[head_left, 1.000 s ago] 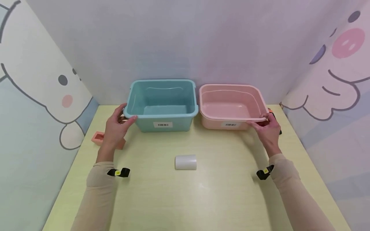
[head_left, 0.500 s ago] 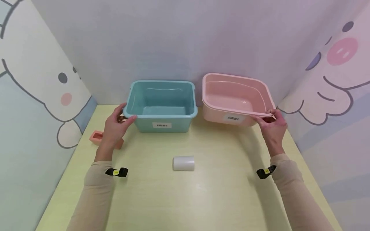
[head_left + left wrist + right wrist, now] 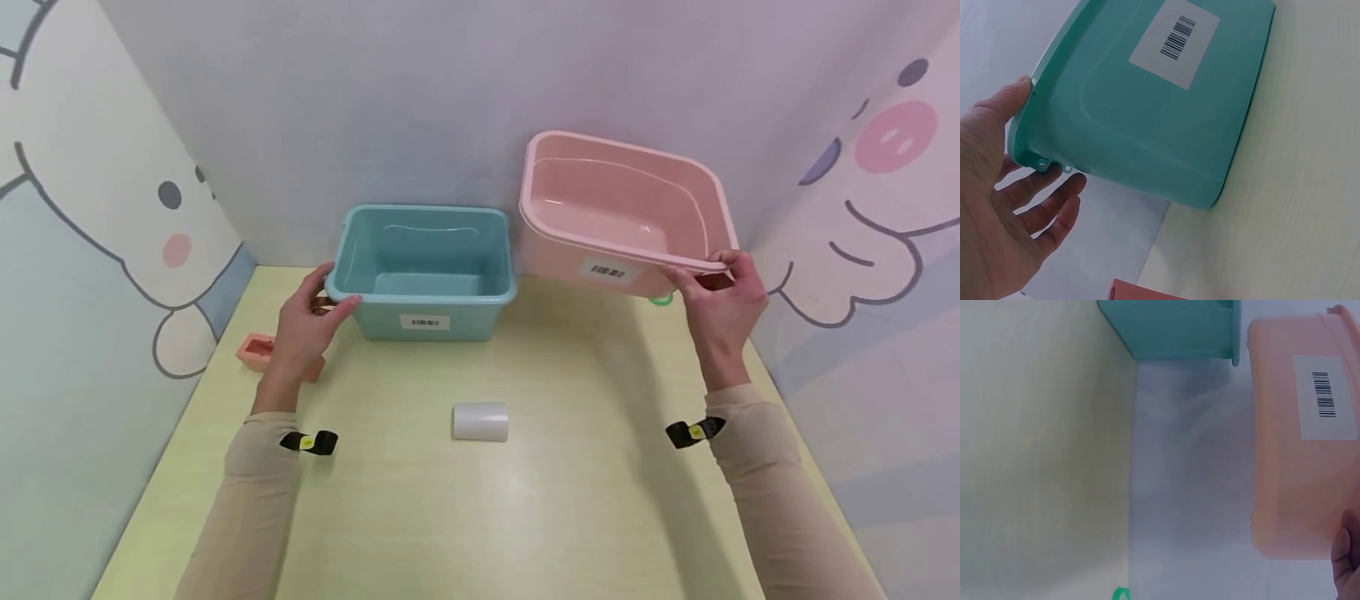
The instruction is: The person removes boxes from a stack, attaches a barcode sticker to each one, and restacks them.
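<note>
My right hand (image 3: 723, 304) pinches the front right corner of a pink plastic bin (image 3: 555, 258), which hangs above the table, tilted, its right side lower. The right wrist view shows the bin's barcode label (image 3: 1324, 397) and part of the gripping fingers. At the left, my left hand (image 3: 306, 329) holds the front left corner of a teal plastic bin (image 3: 465, 321) standing on the table. Its thumb lies on the rim and its fingers curl at the side, as the left wrist view of the hand (image 3: 1007, 206) shows. Both bins look empty inside.
A white cylinder (image 3: 480, 422) lies on its side mid-table. An orange block with a hollow (image 3: 257, 352) sits behind the left wrist, partly covered. A small green curved thing (image 3: 661, 300) shows under the pink bin. Walls (image 3: 435, 100) stand behind and at both sides.
My right hand has raised the pink bin off the table, up and slightly right, tilting it. A green thing has come into sight below. The left hand and teal bin stay put.
</note>
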`<state>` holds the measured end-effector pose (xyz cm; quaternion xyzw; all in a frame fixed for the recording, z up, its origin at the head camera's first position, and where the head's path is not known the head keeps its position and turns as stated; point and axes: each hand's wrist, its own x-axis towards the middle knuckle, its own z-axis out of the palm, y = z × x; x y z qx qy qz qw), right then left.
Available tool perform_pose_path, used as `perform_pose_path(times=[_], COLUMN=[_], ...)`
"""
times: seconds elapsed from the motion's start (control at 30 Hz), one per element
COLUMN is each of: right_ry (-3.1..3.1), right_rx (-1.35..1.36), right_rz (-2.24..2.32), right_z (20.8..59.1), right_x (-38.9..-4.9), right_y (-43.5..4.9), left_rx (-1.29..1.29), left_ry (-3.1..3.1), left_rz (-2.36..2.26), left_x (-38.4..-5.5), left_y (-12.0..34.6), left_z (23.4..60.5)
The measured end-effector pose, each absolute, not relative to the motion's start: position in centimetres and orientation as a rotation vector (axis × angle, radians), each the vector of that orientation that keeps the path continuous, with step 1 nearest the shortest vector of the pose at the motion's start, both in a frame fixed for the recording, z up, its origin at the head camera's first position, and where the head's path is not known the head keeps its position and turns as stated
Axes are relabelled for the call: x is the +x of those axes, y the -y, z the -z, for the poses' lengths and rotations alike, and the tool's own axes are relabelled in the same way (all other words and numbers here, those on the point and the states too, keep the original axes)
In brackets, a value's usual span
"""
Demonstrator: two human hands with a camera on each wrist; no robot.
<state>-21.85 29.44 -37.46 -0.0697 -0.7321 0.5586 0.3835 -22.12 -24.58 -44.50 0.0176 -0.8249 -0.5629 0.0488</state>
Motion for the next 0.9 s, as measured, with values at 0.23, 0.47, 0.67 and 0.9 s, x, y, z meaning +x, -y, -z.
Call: perform_pose_path(times=[0.23,0.47,0.67,0.9], right_ry=[1.866,1.908,1.95,2.012], right_rx=[-0.118,0.005,0.097,0.151], right_rz=[-1.422,-1.433,-1.475,-1.431], right_z=[35.7,34.5,33.9,34.3], right_x=[-22.4,-23.0,-23.9,-24.5], right_y=[-26.9,-22.6,-18.4,-14.8], left_rx=[0.057,0.098,0.112,0.095], left_ry=[2.504,2.493,2.479,2.458], left_rz=[1.73,1.743,1.71,1.725], left_x=[-22.1,-21.7,-21.2,-21.2], left_y=[24.1,24.2,24.2,24.0], left_z=[44.6,44.6,44.6,44.7])
